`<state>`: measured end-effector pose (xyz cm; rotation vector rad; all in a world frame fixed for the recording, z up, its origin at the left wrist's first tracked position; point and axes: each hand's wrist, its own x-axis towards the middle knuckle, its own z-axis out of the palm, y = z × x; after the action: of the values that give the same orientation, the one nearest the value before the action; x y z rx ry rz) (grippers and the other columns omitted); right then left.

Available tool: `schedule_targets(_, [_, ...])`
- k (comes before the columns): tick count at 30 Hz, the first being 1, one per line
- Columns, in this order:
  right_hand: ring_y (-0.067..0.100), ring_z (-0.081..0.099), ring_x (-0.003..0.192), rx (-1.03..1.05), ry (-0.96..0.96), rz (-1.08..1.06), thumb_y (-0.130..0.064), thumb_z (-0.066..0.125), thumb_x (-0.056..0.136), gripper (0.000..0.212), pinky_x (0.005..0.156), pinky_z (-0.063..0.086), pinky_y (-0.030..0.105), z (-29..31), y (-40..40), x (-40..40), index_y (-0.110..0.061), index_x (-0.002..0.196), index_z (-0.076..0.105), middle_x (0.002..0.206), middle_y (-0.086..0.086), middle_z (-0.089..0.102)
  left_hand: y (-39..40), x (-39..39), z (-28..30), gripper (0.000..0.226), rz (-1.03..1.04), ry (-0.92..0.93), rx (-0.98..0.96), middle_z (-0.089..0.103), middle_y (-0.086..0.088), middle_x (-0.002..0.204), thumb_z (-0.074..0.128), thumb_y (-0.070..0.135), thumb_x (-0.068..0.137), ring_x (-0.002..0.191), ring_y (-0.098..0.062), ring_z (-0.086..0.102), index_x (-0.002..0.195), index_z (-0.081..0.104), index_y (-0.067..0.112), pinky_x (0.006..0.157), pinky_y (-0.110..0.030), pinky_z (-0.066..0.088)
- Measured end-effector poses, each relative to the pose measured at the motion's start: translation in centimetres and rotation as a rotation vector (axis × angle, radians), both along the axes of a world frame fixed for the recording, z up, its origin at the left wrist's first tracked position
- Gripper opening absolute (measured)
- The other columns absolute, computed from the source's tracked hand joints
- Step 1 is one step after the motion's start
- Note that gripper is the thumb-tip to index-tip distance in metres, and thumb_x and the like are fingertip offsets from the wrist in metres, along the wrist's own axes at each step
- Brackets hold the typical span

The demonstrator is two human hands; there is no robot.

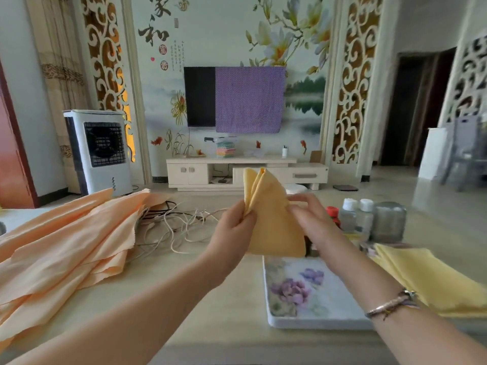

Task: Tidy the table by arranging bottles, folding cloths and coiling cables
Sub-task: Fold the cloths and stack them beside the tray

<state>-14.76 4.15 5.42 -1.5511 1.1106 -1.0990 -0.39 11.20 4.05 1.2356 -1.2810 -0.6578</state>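
Above a pale, glossy table (232, 306), both my hands hold one folded yellow cloth (271, 219) up off the surface. Left hand (234, 230) pinches its left edge between thumb and curled fingers; right hand (308, 219), blurred, grips the right edge. Room: mural wall at 12 o'clock, a wall screen half draped with a purple cloth (249, 100), a low white cabinet (245, 172), one air cooler (98, 151) at 10. Table count: one heap of peach fabric (66, 248) at 9; tangled cables (179, 225) at 11, number unclear; one floral tray (311, 293) at 4; two white-capped bottles (355, 217), one red-capped, one clear jar at 2; stacked yellow cloths (432, 277) at 3.
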Motion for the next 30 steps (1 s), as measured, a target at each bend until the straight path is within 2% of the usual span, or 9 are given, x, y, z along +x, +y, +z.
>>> schedule_targets(2, [0.013, 0.060, 0.090, 0.090, -0.047, -0.056, -0.033, 0.058, 0.090, 0.024, 0.068, 0.049, 0.030, -0.7, -0.7, -4.9, -0.031, 0.113, 0.052, 0.102, -0.005, 0.058, -1.8, -4.3, 0.5, 0.020, -0.163, 0.170, 0.088, 0.067, -0.007, 0.108, 0.044, 0.018, 0.100, 0.101, -0.024, 0.063, 0.108, 0.062, 0.024, 0.090, -0.042, 0.052])
schedule_targets(5, [0.016, 0.063, 0.083, 0.154, -0.140, -0.190, -0.024, 0.063, 0.087, 0.029, 0.062, 0.048, 0.029, -1.4, -1.6, -11.6, -0.027, 0.114, 0.053, 0.097, -0.001, 0.063, -4.6, -10.4, -0.2, 0.018, -0.297, 0.268, 0.193, 0.066, -0.006, 0.111, 0.046, 0.020, 0.099, 0.102, -0.025, 0.064, 0.108, 0.060, 0.027, 0.088, -0.043, 0.055])
schedule_targets(10, [0.019, 0.057, 0.084, 0.022, 0.184, -0.503, -0.006, 0.062, 0.083, 0.048, 0.067, 0.041, 0.028, -2.2, -4.0, -21.1, -0.021, 0.126, 0.047, 0.105, 0.002, 0.060, -8.0, -19.0, -2.6, 0.017, -0.369, 0.176, 0.308, 0.063, -0.009, 0.113, 0.052, 0.012, 0.096, 0.103, -0.024, 0.063, 0.112, 0.057, 0.014, 0.081, -0.036, 0.058])
schedule_targets(12, [0.015, 0.055, 0.080, -0.003, 0.267, -0.505, 0.001, 0.060, 0.081, 0.051, 0.063, 0.041, 0.026, -2.6, -4.8, -23.3, -0.019, 0.126, 0.046, 0.102, 0.001, 0.057, -9.0, -21.0, -3.4, 0.030, -0.370, 0.161, 0.326, 0.061, -0.011, 0.110, 0.056, 0.005, 0.092, 0.100, -0.025, 0.063, 0.121, 0.053, 0.009, 0.078, -0.035, 0.059])
schedule_targets(16, [0.014, 0.057, 0.095, -0.048, 0.312, -0.419, 0.009, 0.053, 0.079, 0.052, 0.067, 0.044, 0.025, -3.1, -5.9, -24.9, -0.022, 0.120, 0.048, 0.114, 0.002, 0.059, -10.3, -22.2, -4.5, 0.060, -0.386, 0.055, 0.306, 0.056, -0.003, 0.112, 0.063, 0.004, 0.086, 0.101, -0.024, 0.061, 0.138, 0.040, 0.024, 0.070, -0.034, 0.061])
schedule_targets(19, [0.014, 0.055, 0.104, -0.017, 0.351, -0.348, 0.010, 0.050, 0.078, 0.049, 0.075, 0.048, 0.027, -3.6, -6.4, -25.0, -0.021, 0.116, 0.048, 0.119, 0.001, 0.057, -10.6, -22.1, -4.7, 0.063, -0.378, 0.082, 0.404, 0.055, -0.004, 0.117, 0.062, 0.004, 0.087, 0.100, -0.028, 0.063, 0.141, 0.037, 0.026, 0.068, -0.037, 0.061])
schedule_targets(23, [0.021, 0.049, 0.116, 0.035, 0.732, -0.272, 0.001, 0.050, 0.081, 0.051, 0.094, 0.045, 0.034, -4.8, -5.8, -24.1, -0.019, 0.127, 0.041, 0.129, 0.003, 0.049, -10.2, -21.5, -5.0, 0.040, -0.362, 0.096, 0.538, 0.056, 0.000, 0.098, 0.060, 0.002, 0.089, 0.084, -0.023, 0.068, 0.118, 0.041, 0.023, 0.062, -0.033, 0.061])
schedule_targets(26, [0.025, 0.040, 0.126, -0.120, 1.145, -0.307, -0.009, 0.049, 0.082, 0.057, 0.098, 0.038, 0.034, -5.2, -4.8, -22.4, -0.020, 0.136, 0.034, 0.137, 0.004, 0.041, -10.1, -20.9, -5.1, 0.055, -0.339, 0.039, 0.508, 0.054, 0.003, 0.095, 0.061, -0.001, 0.088, 0.074, -0.020, 0.067, 0.135, 0.039, 0.019, 0.061, -0.032, 0.061])
schedule_targets(30, [0.022, 0.027, 0.137, -0.346, 1.216, -0.305, -0.014, 0.045, 0.086, 0.048, 0.109, 0.029, 0.039, -4.7, -4.1, -20.0, -0.019, 0.134, 0.042, 0.143, 0.003, 0.037, -10.0, -20.6, -5.4, 0.057, -0.331, 0.013, 0.490, 0.056, -0.005, 0.108, 0.060, -0.001, 0.089, 0.082, -0.025, 0.068, 0.140, 0.041, 0.016, 0.071, -0.039, 0.061])
